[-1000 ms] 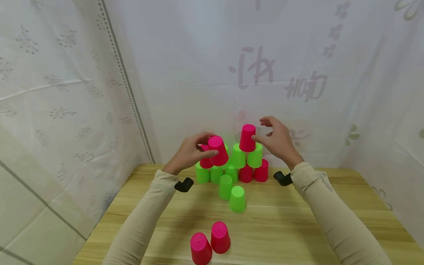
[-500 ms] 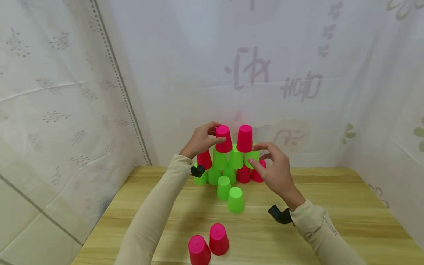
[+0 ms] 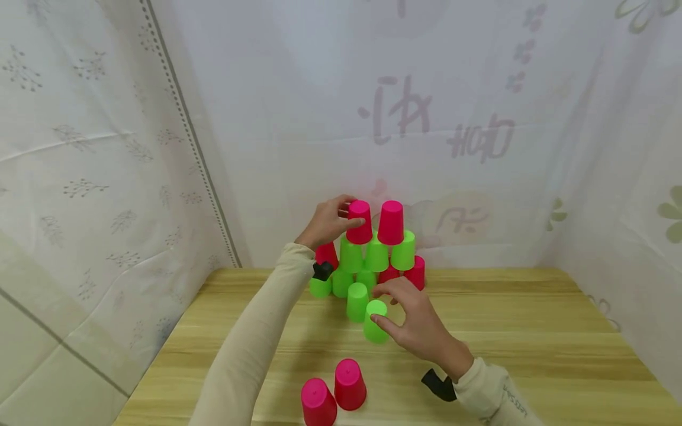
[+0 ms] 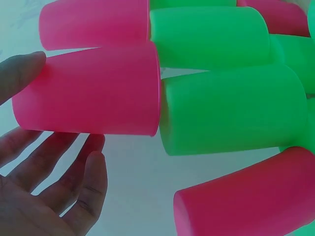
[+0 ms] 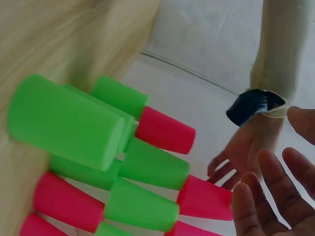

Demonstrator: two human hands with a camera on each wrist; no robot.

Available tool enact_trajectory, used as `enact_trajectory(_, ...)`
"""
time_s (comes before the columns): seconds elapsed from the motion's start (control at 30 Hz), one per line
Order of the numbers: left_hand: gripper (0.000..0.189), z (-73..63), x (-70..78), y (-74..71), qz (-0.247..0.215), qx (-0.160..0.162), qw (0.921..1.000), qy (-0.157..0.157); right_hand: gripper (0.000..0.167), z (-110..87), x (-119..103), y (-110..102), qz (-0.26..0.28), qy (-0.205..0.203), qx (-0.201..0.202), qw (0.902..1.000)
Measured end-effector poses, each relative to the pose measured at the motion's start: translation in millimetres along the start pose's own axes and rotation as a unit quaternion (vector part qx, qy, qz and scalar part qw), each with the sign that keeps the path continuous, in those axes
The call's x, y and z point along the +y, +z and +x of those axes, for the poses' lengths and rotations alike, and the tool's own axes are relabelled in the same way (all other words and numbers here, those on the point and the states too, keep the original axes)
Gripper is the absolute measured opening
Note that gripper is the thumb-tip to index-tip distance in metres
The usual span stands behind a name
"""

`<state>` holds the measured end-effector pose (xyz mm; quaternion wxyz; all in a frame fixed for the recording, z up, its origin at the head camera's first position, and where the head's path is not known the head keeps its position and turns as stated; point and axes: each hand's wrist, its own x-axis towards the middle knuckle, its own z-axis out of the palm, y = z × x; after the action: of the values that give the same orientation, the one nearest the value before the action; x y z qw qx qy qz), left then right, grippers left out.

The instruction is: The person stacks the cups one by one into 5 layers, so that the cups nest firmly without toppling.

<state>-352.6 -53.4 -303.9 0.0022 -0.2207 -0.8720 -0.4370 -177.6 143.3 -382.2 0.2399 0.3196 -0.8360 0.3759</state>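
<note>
R hand has been lowered, fingers spread, nr front green cup; top-L pink cup, pinched by L hand, is now paired w/ top-R pink cup.

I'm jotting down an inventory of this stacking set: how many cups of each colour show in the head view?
Pink cups: 7
Green cups: 8
Total: 15

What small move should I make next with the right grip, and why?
Probably close the right grip around the nearest green cup: it sits open beside that cup, while the left grip holds a pink cup up on the stack.
</note>
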Motion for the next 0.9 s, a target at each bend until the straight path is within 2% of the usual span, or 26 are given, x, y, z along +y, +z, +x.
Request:
enact_trajectory(0.17, 0.055, 1.3, -3.0, 2.4, 0.007, -0.013, 0.9999, -0.007, 0.033, -6.4, 5, 8, 0.000, 0.022, -0.014, 0.9997)
enact_trajectory(0.43, 0.055, 0.7, -3.4, 2.7, 0.003, -0.012, 0.9999, -0.003, 0.034, -10.8, 15, 13, -0.010, 0.055, -0.025, 0.9981)
enact_trajectory(0.73, 0.057, 0.6, -2.0, 4.8, -0.008, -0.015, 0.9999, -0.002, 0.039, -12.8, 33, 24, -0.018, 0.104, -0.022, 0.9942)
enact_trajectory(0.9, 0.058, -4.7, -4.1, 4.3, -0.004, -0.009, 0.9999, 0.002, 0.046, -13.4, 44, 33, -0.013, 0.140, -0.024, 0.9897)
